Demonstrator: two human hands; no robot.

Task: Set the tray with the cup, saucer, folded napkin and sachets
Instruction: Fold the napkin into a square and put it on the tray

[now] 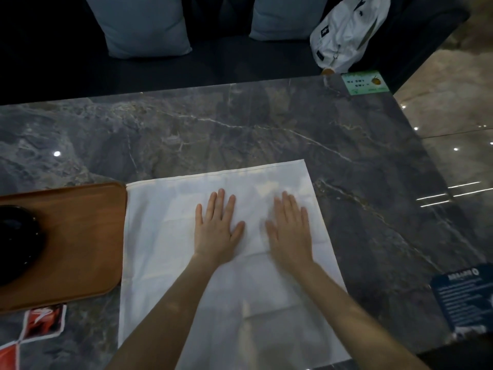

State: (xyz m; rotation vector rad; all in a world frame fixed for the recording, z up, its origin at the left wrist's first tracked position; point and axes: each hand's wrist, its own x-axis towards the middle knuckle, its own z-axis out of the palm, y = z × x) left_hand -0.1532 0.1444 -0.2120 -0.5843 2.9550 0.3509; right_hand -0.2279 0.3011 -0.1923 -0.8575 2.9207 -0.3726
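A white cloth napkin [165, 236] lies spread flat and unfolded on the grey marble table [240, 129]. My left hand [217, 228] and my right hand [290, 228] both rest palm down on its middle, fingers apart, holding nothing. To the left, touching the napkin's edge, sits a brown wooden tray [88, 236]. A dark round object [18, 241], either the cup or the saucer, stands on the tray at the frame's left edge, partly cut off. Red and white sachets [44, 320] lie on the table in front of the tray.
A green card [364, 82] lies at the table's far right corner and a dark blue leaflet [464, 297] at the near right edge. Beyond the table are a dark sofa with grey cushions [144, 25] and a white bag [346, 30]. Shiny floor lies to the right.
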